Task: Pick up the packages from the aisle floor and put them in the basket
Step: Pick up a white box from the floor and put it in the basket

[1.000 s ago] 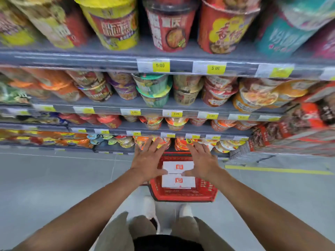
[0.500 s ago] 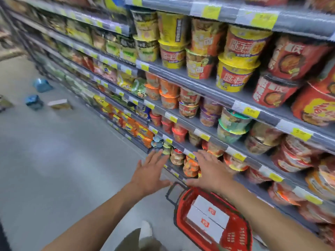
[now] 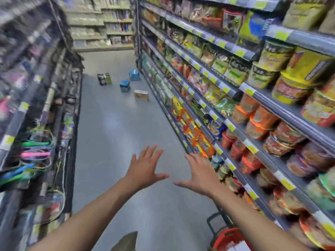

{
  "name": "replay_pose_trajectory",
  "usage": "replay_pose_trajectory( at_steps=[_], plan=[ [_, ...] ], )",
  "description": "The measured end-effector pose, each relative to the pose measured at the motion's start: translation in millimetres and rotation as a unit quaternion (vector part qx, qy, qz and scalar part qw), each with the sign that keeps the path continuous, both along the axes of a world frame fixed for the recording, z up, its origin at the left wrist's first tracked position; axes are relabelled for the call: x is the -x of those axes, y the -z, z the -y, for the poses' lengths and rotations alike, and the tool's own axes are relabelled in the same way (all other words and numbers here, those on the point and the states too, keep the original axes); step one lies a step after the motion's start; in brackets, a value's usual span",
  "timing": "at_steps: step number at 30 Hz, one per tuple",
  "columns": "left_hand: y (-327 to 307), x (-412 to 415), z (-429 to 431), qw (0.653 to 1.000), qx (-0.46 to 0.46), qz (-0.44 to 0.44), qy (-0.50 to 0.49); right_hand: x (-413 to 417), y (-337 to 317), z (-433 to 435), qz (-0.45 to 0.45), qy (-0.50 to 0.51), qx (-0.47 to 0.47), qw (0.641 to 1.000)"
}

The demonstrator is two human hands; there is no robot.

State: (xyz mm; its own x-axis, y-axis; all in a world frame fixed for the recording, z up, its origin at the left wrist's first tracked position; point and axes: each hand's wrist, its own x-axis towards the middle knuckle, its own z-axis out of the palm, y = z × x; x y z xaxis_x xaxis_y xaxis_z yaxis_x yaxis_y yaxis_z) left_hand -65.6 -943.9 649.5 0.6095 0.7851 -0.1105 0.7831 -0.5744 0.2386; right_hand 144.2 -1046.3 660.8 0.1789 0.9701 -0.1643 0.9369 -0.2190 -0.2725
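Note:
Several packages lie far down the aisle floor: a tan box (image 3: 141, 95), a blue pack (image 3: 124, 86), a second blue pack (image 3: 134, 75) and a dark and green pack (image 3: 104, 79). My left hand (image 3: 145, 169) and my right hand (image 3: 199, 173) are stretched out in front of me, fingers spread, holding nothing. The red basket (image 3: 226, 238) with its black handle stands on the floor at the bottom right, mostly hidden behind my right forearm. The view is blurred.
Shelves of noodle cups and snack bags (image 3: 262, 105) run along the right side. A rack with hanging coloured items (image 3: 36, 147) lines the left. Grey floor (image 3: 116, 134) stretches between them to a cross shelf (image 3: 101, 24) at the far end.
My view has swung left from the noodle shelf to look down the aisle. Both hands have left the basket with its white packages and are out ahead, spread.

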Motion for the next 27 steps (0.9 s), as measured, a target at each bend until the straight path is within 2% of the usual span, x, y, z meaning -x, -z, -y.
replay_pose_trajectory(
  at_steps=[9, 14, 22, 27],
  plan=[
    [0.0, 164.9, -75.3, 0.996, 0.005, -0.009, -0.084, 135.5, 12.2, -111.8, -0.043, -0.039, -0.006, 0.998],
    [8.1, 214.2, -113.4, 0.994, 0.009, -0.023, -0.108, 166.9, 16.4, -155.5, -0.056, -0.058, -0.002, 0.997],
    [29.5, 198.9, -184.1, 0.993, 0.023, -0.018, -0.117, 155.4, 33.8, -242.9, -0.050, -0.071, 0.008, 0.996],
    [38.6, 165.3, -260.9, 0.990, 0.028, -0.018, -0.137, 121.9, 45.9, -329.9, -0.060, -0.083, 0.008, 0.995]
  ],
)
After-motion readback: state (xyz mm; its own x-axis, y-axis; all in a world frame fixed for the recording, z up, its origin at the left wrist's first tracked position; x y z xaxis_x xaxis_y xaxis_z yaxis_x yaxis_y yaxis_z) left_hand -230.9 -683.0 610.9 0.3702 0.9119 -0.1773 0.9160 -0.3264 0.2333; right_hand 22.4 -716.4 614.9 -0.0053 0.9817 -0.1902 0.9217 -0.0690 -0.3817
